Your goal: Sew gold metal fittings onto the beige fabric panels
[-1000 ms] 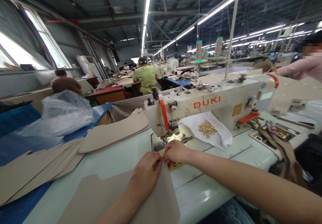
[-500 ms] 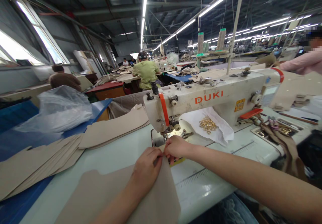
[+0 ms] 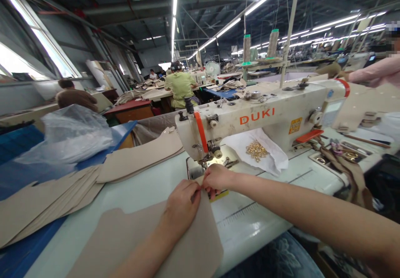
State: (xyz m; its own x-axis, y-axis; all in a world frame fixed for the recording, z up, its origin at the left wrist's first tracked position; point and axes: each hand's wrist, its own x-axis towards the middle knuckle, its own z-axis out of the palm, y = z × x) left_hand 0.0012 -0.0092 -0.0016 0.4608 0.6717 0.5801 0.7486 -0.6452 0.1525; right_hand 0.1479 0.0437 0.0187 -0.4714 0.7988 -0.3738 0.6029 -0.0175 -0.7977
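Note:
A large beige fabric panel [image 3: 131, 232] lies on the pale table of a sewing machine [image 3: 231, 115] marked DUKI. My left hand [image 3: 181, 201] rests on the panel's top edge, its thumb and fingers pinched together on the material. Close beside it, my right hand [image 3: 217, 178] is closed, fingertips at the panel's corner just in front of the needle area. Whatever small piece sits between the right fingertips is hidden by the hand. The presser foot [image 3: 204, 164] is partly visible behind my right knuckles, above the lit metal plate.
Stacked beige panels [image 3: 140, 159] lie left of the machine, with fanned panels [image 3: 53, 205] farther left. Small gold-coloured metal pieces [image 3: 256, 150] sit on white cloth [image 3: 276, 157]. A tool tray [image 3: 331, 167] with straps is at right. Clear plastic [image 3: 71, 132] lies at left; co-workers sit beyond.
The view has shifted slightly. Both hands stay at the panel's corner with almost the same grip. At the far right, a co-worker's arm has moved.

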